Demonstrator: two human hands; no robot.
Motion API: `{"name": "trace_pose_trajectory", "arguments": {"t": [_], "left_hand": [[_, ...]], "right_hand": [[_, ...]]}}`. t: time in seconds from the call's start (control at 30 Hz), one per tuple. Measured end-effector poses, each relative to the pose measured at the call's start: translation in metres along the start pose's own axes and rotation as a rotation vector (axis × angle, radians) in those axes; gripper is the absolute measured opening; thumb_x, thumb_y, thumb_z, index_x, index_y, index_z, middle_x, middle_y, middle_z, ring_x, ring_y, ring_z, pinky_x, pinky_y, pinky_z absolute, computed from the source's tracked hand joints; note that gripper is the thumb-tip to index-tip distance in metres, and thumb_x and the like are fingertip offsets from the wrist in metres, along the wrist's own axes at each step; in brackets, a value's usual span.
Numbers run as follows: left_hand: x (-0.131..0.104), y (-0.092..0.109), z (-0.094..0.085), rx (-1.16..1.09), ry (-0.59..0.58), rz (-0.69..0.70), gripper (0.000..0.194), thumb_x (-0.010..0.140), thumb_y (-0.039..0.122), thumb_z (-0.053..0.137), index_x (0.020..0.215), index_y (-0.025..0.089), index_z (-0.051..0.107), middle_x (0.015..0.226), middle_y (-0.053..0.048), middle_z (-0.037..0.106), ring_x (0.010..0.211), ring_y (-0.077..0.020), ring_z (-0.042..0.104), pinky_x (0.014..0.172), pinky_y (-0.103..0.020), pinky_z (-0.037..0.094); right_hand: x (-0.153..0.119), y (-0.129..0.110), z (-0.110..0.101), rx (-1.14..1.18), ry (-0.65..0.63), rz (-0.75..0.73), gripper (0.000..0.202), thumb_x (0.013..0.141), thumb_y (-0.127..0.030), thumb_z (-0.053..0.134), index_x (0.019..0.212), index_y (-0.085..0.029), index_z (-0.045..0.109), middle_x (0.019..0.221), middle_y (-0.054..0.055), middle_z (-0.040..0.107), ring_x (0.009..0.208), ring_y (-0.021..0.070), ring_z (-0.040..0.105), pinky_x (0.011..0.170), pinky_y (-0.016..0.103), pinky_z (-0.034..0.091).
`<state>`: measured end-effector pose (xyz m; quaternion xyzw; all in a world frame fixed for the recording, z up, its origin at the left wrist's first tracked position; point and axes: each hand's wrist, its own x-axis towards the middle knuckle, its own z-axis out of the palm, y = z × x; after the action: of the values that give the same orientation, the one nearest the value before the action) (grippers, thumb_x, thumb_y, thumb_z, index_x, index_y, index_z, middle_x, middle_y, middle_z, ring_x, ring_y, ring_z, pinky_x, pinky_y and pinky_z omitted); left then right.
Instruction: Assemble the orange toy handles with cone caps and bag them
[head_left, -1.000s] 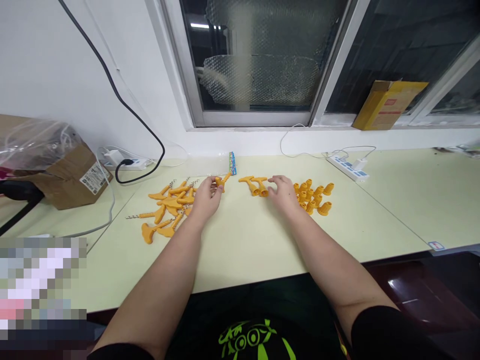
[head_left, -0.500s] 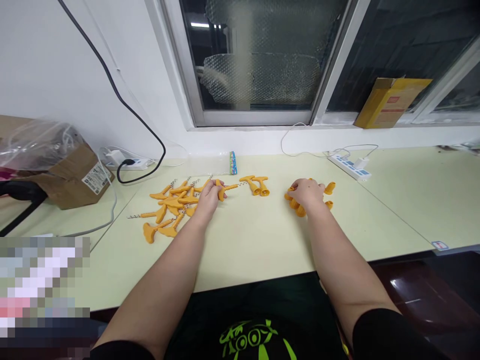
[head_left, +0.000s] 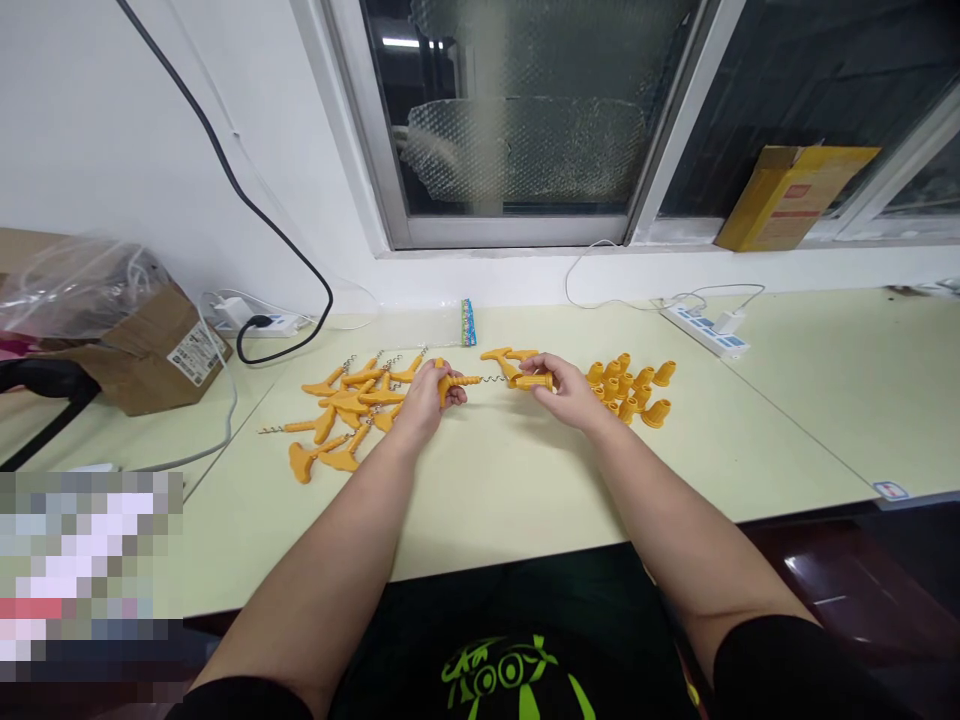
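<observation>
Two yellow pieces faced each other between our hands, just above the pale worktop. We had our left hand closed around the handle of a corkscrew, keeping it roughly level, with its metal spiral pointing to the right. With the fingers and thumb of our right hand we gripped a yellow cap, lying on its side in the grasp, its wide rim toward our palm. The spiral's tip was at the cap's narrow end, though we could not tell whether it had entered. Just behind the cap, two more yellow handles lay side by side, partly hidden by our right hand. To our left we saw a loose heap of corkscrews, handles and spirals pointing several ways, the nearest ones beside our left wrist. To our right, just past the hand, loose caps formed a cluster, most of them upright. Behind our left hand, a clear plastic bag with a blue patterned strip lay near the wall. Farther right we saw a white power strip with a plug in it.
</observation>
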<state>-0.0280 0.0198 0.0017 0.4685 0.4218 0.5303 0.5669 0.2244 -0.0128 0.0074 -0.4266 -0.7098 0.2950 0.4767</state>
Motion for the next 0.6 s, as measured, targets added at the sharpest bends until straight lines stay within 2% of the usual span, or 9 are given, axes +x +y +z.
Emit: {"name": "trace_pose_trajectory", "arguments": {"t": [0.17, 0.37, 0.6], "left_hand": [[-0.002, 0.001, 0.002, 0.006, 0.003, -0.017, 0.021, 0.077, 0.035, 0.057, 0.088, 0.022, 0.046, 0.088, 0.001, 0.063, 0.056, -0.0108, 0.063, 0.054, -0.024, 0.042], [-0.007, 0.005, 0.010, -0.005, -0.026, -0.043, 0.023, 0.076, 0.035, 0.060, 0.087, 0.021, 0.045, 0.087, 0.001, 0.065, 0.055, -0.0113, 0.064, 0.055, -0.025, 0.045], [-0.018, 0.003, 0.020, -0.013, -0.130, -0.146, 0.040, 0.072, 0.033, 0.077, 0.090, 0.023, 0.043, 0.084, 0.003, 0.067, 0.058, -0.0128, 0.068, 0.054, -0.023, 0.046]], "right_hand": [[-0.001, 0.000, 0.002, 0.098, 0.017, -0.014, 0.021, 0.084, -0.026, 0.063, 0.105, -0.022, 0.060, 0.112, 0.007, 0.069, 0.102, 0.0221, 0.065, 0.095, 0.039, 0.050], [0.000, 0.010, 0.012, 0.174, -0.066, -0.019, 0.023, 0.087, -0.031, 0.068, 0.107, -0.022, 0.061, 0.114, 0.008, 0.067, 0.103, 0.0221, 0.066, 0.097, 0.041, 0.050], [0.000, 0.007, 0.025, 0.049, -0.050, -0.166, 0.014, 0.086, -0.028, 0.066, 0.099, -0.023, 0.067, 0.108, 0.008, 0.065, 0.107, 0.0248, 0.063, 0.095, 0.043, 0.051]]}}
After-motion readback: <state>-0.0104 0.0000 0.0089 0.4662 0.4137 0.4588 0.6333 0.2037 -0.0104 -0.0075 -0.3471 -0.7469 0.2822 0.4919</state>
